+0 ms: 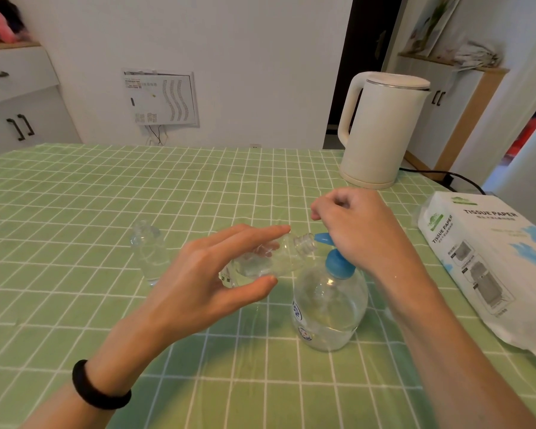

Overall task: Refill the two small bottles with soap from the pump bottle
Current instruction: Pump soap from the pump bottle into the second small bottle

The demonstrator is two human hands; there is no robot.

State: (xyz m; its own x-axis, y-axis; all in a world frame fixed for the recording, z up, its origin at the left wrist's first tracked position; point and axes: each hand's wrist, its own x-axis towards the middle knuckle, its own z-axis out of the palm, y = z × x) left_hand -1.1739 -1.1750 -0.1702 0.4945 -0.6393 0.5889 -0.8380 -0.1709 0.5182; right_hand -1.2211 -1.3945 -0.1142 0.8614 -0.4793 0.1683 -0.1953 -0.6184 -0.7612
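1. Green checked tablecloth (75, 196), kettle (381, 128) and tissue pack (483, 258) parked off right.
2. Left hand (205, 274) pinches 1 small bottle (279, 258) between thumb and fingertips, tilted so its open neck meets the pump bottle's (328, 308) blue spout (322, 237), probably to catch soap.
3. Right hand (359, 230) sits on the pump top, fingers curled in; can't tell if the thumb grips underneath.
4. 2nd small bottle (149, 252) stands upright, well left. Fill levels? Too clear to judge.
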